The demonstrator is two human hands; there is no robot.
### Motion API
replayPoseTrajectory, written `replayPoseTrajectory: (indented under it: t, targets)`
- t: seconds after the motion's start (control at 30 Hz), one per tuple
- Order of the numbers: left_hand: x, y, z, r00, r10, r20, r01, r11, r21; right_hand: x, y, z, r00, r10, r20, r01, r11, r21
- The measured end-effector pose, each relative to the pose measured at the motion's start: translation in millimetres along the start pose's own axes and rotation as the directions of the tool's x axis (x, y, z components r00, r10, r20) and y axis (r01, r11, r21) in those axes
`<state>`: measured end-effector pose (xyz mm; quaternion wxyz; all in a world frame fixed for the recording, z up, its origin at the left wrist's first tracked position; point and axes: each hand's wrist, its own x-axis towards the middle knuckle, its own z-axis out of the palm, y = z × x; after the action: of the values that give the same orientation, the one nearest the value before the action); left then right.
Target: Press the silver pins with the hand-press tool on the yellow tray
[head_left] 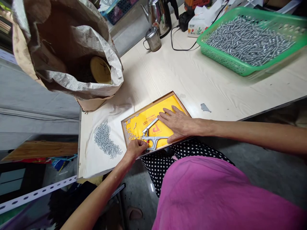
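Yellow-lined wooden tray [178, 99] at the tabletop's [168, 73] near edge holds the silver metal hand press [153, 139], which I see my right hand [176, 123], open and flat, steadying while my left hand [136, 148] pinches its head.

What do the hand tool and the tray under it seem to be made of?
The hand tool looks like bare metal: silvery grey with a dull shine. The tray seems wooden, by its plain brown rim; its yellow printed liner could be paper or plastic.
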<state>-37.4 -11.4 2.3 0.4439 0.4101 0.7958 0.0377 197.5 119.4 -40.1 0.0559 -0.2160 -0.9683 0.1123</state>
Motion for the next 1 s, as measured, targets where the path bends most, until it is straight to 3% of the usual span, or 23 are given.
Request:
replayPoseTrajectory:
  t: [0.23,0.4,0.53,0.6,0.7,0.77,0.83,0.9,1.0]
  targets:
    - [-1,0,1.2,0.999,0.001,-0.039,-0.002,1.0,-0.012,-3,-15,-3,0.998,0.029,-0.048,-0.031,0.999,-0.029]
    - [-3,3,0.7,0.999,-0.003,-0.046,0.005,0.999,0.032,-6,-23,-9,0.999,0.049,0.022,-0.05,0.998,0.036]
    - [-8,6,4.0,0.987,0.099,-0.125,-0.079,0.984,0.16,-3,-16,-12,0.997,0.073,0.037,-0.077,0.991,0.109]
    - [-11,9,8.7,0.939,0.22,-0.264,-0.155,0.957,0.245,2,-7,-14,0.997,0.074,0.022,-0.076,0.992,0.104]
    - [-9,19,18.8,0.793,0.436,-0.425,-0.276,0.88,0.387,11,8,-18,0.998,0.066,0.007,-0.067,0.996,0.054]
    - [-1,32,25.4,0.696,0.587,-0.414,-0.363,0.785,0.503,16,16,-19,0.999,0.047,0.003,-0.047,0.999,0.027]
    - [12,47,29.9,0.637,0.696,-0.331,-0.423,0.675,0.605,19,21,-19,1.0,0.024,0.007,-0.025,1.0,0.009]
    - [26,61,31.1,0.637,0.736,-0.23,-0.448,0.597,0.665,20,24,-19,1.0,0.02,0.022,-0.02,1.0,-0.007]
    - [43,75,27.2,0.683,0.722,-0.111,-0.462,0.545,0.7,18,24,-19,0.998,0.038,0.049,-0.038,0.999,-0.006]
